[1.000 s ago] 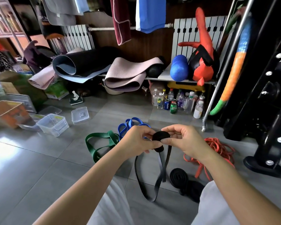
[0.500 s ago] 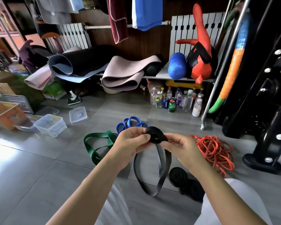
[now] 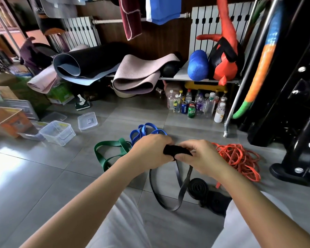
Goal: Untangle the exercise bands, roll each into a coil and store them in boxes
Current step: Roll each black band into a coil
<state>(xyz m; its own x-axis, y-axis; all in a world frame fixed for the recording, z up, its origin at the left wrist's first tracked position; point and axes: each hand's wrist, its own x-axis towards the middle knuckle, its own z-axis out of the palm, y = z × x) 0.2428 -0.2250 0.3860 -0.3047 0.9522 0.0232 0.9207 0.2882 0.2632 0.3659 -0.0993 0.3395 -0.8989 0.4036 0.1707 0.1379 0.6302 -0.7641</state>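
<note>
Rolling the flat black rubber exercise band [image 3: 175, 151] calls for a firm pinch across the coil, since the material looks light, soft and springy and would likely unwind if released. The left hand [image 3: 150, 151] grips the partly wound roll from the left, fingers curled round it. The right hand [image 3: 199, 156] pinches it from the right, fingers curled over the top. Both hands are held above the grey tiled floor [image 3: 43, 176], forearms converging from the lap. The unwound remainder hangs from the roll as a loop that appears to reach the floor between the knees. A finished black coiled band [image 3: 198, 188] lies just beside that loop. The nearest clear plastic box [image 3: 58, 132] stands well apart to the left.
</note>
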